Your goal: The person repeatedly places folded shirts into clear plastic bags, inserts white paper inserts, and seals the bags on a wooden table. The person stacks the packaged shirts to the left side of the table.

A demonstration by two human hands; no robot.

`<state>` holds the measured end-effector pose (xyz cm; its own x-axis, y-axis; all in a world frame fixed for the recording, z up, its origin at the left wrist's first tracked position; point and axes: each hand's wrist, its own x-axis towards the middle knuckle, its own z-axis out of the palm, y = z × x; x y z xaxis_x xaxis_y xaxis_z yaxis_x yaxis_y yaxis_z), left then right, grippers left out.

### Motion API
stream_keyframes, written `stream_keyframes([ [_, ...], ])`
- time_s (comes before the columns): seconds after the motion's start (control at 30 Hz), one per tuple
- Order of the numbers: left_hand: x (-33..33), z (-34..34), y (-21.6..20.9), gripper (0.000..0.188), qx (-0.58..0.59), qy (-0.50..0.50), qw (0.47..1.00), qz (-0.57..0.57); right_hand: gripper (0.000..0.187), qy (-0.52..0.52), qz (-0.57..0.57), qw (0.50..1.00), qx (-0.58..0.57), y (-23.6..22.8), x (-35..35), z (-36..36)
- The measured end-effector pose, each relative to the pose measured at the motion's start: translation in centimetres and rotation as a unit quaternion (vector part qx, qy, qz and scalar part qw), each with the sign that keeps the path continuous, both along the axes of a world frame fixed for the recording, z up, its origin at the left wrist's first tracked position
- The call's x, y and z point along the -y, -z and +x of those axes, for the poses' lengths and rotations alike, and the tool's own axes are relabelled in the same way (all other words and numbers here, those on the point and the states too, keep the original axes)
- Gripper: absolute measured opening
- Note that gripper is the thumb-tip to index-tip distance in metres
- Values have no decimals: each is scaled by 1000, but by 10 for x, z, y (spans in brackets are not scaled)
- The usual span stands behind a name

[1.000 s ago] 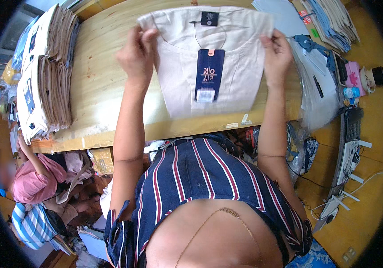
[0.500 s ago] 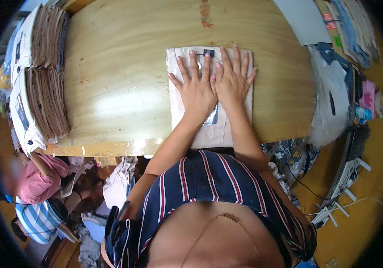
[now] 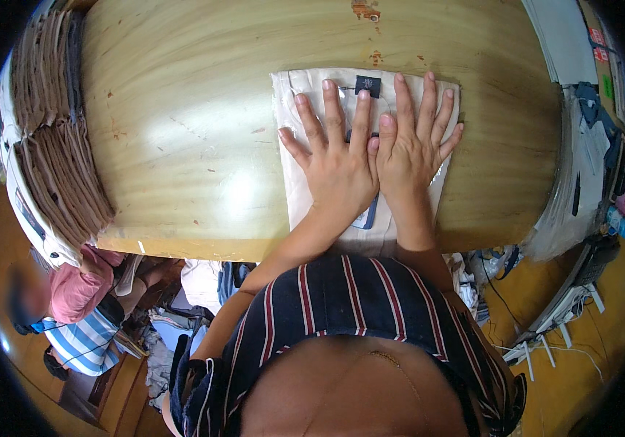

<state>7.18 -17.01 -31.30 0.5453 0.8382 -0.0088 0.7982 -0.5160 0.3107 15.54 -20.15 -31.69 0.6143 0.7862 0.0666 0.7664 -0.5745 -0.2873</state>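
A pale pink folded garment (image 3: 299, 175) lies flat on the table, and it seems to be in a clear plastic bag. A small dark tag (image 3: 368, 85) shows near its far edge, and part of a dark-bordered label (image 3: 368, 216) peeks out below my hands. My left hand (image 3: 338, 164) presses flat on the garment's left half with fingers spread. Beside it my right hand (image 3: 408, 156) lies flat on the right half, fingers also spread, the two thumbs close together. Much of the garment's middle is hidden under my palms.
The wooden table (image 3: 181, 131) has two stacks of brown-edged folded garments (image 3: 57, 175) along its left side. On its right lie clear plastic bags (image 3: 571, 175) with a dark pen (image 3: 576, 193). A person in a pink top (image 3: 83, 291) sits at lower left among heaped cloth.
The view has moved closer, so the garment and hands look larger. Both hands stay flat on the garment, with the fingers spread a little differently.
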Motion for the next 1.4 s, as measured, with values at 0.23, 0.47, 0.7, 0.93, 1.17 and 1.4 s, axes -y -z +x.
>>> stream_keyframes([
  [0.23, -2, -1, 0, 47, -3, 11, 1000, -8, 43, -6, -15, 1000, -4, 0, 0, 1],
  [0.47, 1, -2, 1, 45, 4, 11, 1000, -6, 43, -10, -14, 1000, 3, 2, 3, -1],
  [0.7, -6, -3, 8, 49, -19, 28, 999, 25, 47, -50, -49, 997, 27, 6, 7, 4],
  [0.93, -40, -98, -25, 53, 13, -41, 999, 24, 48, -237, -62, 969, -44, -20, -22, 101],
  [1.17, -50, -297, -51, 40, 327, -328, 886, 24, 28, -395, -118, 828, -381, -49, -102, 53],
  [1.4, -98, -493, -98, 32, 412, -424, 770, 239, 34, -257, 86, 872, -409, -29, -258, 36],
])
